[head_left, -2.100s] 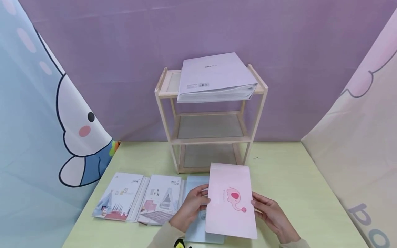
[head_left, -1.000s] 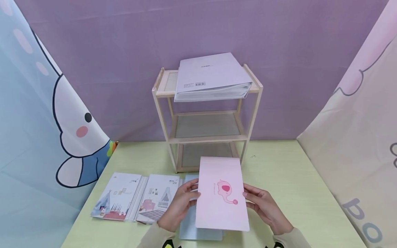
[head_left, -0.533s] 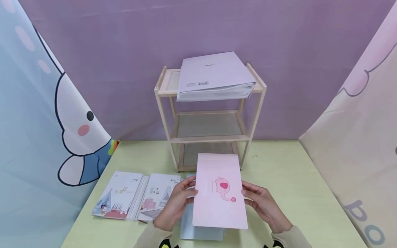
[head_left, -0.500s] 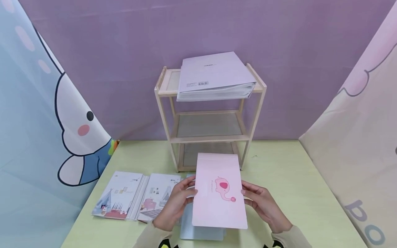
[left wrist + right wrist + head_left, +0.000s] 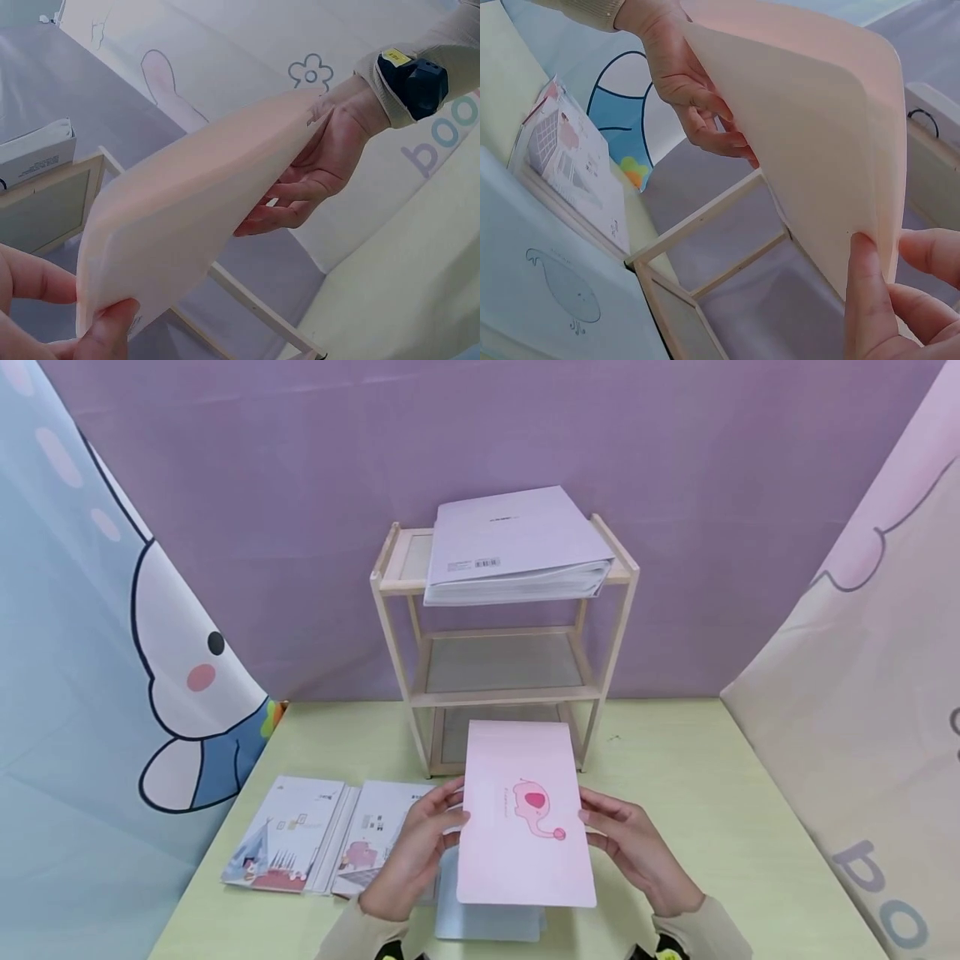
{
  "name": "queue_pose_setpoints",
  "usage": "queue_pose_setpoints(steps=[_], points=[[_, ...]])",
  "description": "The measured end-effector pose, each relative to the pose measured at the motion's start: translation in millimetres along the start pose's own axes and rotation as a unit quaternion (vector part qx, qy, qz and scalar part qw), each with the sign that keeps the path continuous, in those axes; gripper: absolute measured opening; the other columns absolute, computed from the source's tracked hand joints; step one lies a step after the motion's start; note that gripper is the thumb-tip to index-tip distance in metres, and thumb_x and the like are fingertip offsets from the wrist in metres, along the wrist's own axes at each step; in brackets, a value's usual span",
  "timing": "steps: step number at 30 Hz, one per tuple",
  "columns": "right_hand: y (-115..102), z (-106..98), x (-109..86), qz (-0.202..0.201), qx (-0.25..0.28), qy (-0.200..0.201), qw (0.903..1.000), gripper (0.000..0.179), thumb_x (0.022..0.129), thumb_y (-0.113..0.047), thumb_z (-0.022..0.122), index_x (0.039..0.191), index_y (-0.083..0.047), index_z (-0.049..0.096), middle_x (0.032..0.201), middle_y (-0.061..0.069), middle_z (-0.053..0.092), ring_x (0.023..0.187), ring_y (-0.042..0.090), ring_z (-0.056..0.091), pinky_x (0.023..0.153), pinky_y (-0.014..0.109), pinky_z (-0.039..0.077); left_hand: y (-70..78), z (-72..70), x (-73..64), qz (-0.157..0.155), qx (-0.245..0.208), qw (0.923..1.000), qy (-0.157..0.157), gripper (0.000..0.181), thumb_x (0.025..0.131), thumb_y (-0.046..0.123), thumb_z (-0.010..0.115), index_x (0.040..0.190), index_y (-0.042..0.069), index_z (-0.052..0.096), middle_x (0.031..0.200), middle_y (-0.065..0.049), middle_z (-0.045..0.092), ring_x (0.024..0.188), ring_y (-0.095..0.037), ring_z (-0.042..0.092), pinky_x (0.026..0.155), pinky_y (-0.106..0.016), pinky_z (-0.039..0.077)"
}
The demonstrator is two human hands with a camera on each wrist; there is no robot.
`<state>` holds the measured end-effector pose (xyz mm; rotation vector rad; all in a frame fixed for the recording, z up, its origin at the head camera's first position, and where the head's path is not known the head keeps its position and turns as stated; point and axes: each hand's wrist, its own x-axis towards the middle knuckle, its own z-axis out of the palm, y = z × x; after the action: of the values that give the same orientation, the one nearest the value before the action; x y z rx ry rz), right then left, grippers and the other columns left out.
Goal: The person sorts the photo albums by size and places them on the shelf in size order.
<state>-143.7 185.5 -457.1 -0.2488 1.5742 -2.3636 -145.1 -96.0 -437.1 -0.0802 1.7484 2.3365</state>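
A thin pink notebook point(image 5: 510, 868) with an elephant drawing on its cover is held up over the table, tilted toward the head camera. My left hand point(image 5: 417, 847) pinches its left edge, thumb in front and fingers behind. On the opposite edge my right hand point(image 5: 636, 846) pinches it the same way. Both wrist views show the notebook point(image 5: 172, 232) raised between the two thumbs. Beneath it on the table lies a light blue notebook point(image 5: 487, 923), partly covered in the head view; a whale drawing shows on it in the right wrist view.
Left of the blue notebook, two thick white illustrated books point(image 5: 288, 831) lie side by side. Behind the hands stands a three-tier wooden shelf point(image 5: 506, 697). A large pale binder point(image 5: 517, 539) rests on its top tier, slightly over the front edge. Printed curtains hang around the table.
Both hands have carried the pink notebook a little left and upward in the head view, toward the shelf. The grips stay the same; the books and shelf have not moved.
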Motion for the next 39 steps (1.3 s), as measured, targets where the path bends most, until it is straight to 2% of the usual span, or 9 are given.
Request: queue_pose_setpoints(steps=[3, 9, 11, 16, 23, 29, 35, 39], points=[[-2.7, 2.3, -0.9, 0.002, 0.000, 0.007, 1.0000, 0.032, 0.092, 0.001, 0.055, 0.109, -0.022, 0.068, 0.110, -0.005, 0.068, 0.096, 0.013, 0.066, 0.079, 0.027, 0.054, 2.9, 0.0, -0.8, -0.001, -0.002, 1.0000, -0.001, 0.054, 0.083, -0.005, 0.053, 0.136, -0.005, 0.041, 0.112, -0.007, 0.056, 0.087, -0.013, 0.059, 0.065, -0.023, 0.046], [-8.8, 8.5, -1.8, -0.005, -0.004, 0.007, 1.0000, 0.034, 0.092, 0.001, 0.055, 0.125, -0.005, 0.060, 0.112, -0.003, 0.067, 0.096, 0.016, 0.066, 0.079, 0.027, 0.054, 7.7, -0.5, -2.6, -0.001, -0.009, 0.9999, 0.004, 0.053, 0.083, -0.007, 0.052, 0.135, -0.005, 0.042, 0.108, -0.005, 0.057, 0.081, -0.010, 0.059, 0.062, -0.021, 0.046], [-10.2, 9.5, -1.3, -0.008, -0.009, 0.007, 0.9999, 0.035, 0.092, 0.001, 0.055, 0.126, -0.003, 0.059, 0.112, -0.004, 0.067, 0.096, 0.016, 0.066, 0.078, 0.026, 0.054, 10.1, -0.5, -3.5, 0.001, -0.014, 0.9999, 0.003, 0.054, 0.083, -0.007, 0.052, 0.135, -0.005, 0.042, 0.108, -0.005, 0.057, 0.081, -0.010, 0.059, 0.062, -0.021, 0.046], [-12.9, 11.0, -0.7, -0.011, -0.010, 0.003, 0.9999, 0.031, 0.092, 0.001, 0.054, 0.120, -0.010, 0.064, 0.113, -0.003, 0.067, 0.096, 0.016, 0.066, 0.077, 0.027, 0.054, 15.4, -0.9, -5.7, 0.007, -0.024, 0.9996, -0.009, 0.054, 0.083, -0.008, 0.051, 0.136, -0.007, 0.039, 0.108, -0.005, 0.056, 0.083, -0.011, 0.058, 0.063, -0.021, 0.046], [-16.8, 15.4, 1.0, -0.010, -0.011, -0.004, 0.9999, 0.038, 0.092, 0.001, 0.054, 0.130, 0.005, 0.052, 0.115, -0.003, 0.066, 0.099, 0.016, 0.065, 0.081, 0.029, 0.054, 21.1, -4.1, -8.0, 0.015, -0.047, 0.9984, -0.028, 0.054, 0.085, -0.008, 0.048, 0.137, -0.010, 0.034, 0.106, -0.004, 0.055, 0.081, -0.009, 0.057, 0.063, -0.018, 0.048], [-21.2, 19.8, 4.0, -0.014, -0.016, -0.005, 0.9998, 0.035, 0.092, 0.001, 0.053, 0.127, 0.001, 0.056, 0.113, -0.002, 0.066, 0.097, 0.015, 0.065, 0.081, 0.029, 0.053, 26.6, -6.4, -8.8, 0.022, -0.058, 0.9977, -0.029, 0.054, 0.085, -0.009, 0.048, 0.137, -0.011, 0.033, 0.107, -0.005, 0.054, 0.082, -0.009, 0.056, 0.062, -0.017, 0.049], [-26.4, 24.4, 7.9, -0.014, -0.025, -0.003, 0.9996, 0.047, 0.092, 0.001, 0.053, 0.135, 0.014, 0.038, 0.114, -0.003, 0.066, 0.098, 0.015, 0.065, 0.082, 0.029, 0.053, 33.6, -7.2, -8.8, 0.026, -0.046, 0.9984, -0.018, 0.054, 0.086, -0.008, 0.048, 0.138, -0.007, 0.035, 0.111, -0.006, 0.054, 0.082, -0.007, 0.058, 0.063, -0.017, 0.049], [-28.9, 27.2, 9.8, -0.015, -0.026, -0.007, 0.9995, 0.051, 0.093, 0.001, 0.052, 0.137, 0.016, 0.031, 0.115, -0.003, 0.065, 0.098, 0.015, 0.065, 0.082, 0.029, 0.053, 37.8, -8.4, -9.2, 0.030, -0.053, 0.9979, -0.022, 0.054, 0.087, -0.007, 0.048, 0.139, -0.007, 0.032, 0.111, -0.005, 0.054, 0.081, -0.006, 0.058, 0.062, -0.016, 0.049]])
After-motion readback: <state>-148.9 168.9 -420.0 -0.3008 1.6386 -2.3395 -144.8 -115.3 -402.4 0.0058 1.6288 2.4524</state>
